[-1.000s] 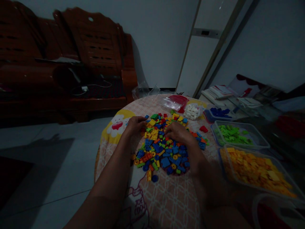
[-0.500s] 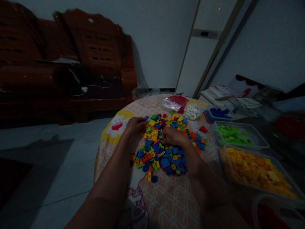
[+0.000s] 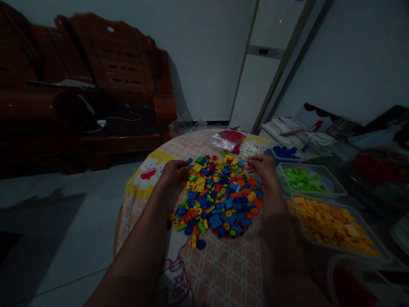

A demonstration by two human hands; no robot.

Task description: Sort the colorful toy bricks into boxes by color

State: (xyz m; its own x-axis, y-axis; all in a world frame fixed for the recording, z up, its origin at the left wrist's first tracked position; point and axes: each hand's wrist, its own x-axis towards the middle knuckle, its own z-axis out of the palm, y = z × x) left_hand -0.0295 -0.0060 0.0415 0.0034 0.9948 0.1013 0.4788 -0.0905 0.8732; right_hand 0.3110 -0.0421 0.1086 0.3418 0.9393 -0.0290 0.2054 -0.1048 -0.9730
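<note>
dimly, "joe cool" lettering (image 3: 180,286) on tablecloth (image 3: 223,268) near bricks (image 3: 228,204)

Dim bluish light, soft shadow (image 3: 54,221) across floor (image 3: 105,213), dark corners, wide-angle stretching

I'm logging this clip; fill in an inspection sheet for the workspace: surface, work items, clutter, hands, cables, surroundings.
Surface: table under a patterned cloth.
Work items: mixed bricks in a loose pile; yellow pieces, green pieces and blue pieces in separate plastic boxes at the right.
Clutter: white pieces and clear packaging beyond the pile.
Hands: left hand at the pile's left edge; right hand at its far right, fingertips close together, grip unclear.
Cables: white plug with cable on the wooden seat, off the table.
Surroundings: tall white unit against the wall; dim light.
</note>
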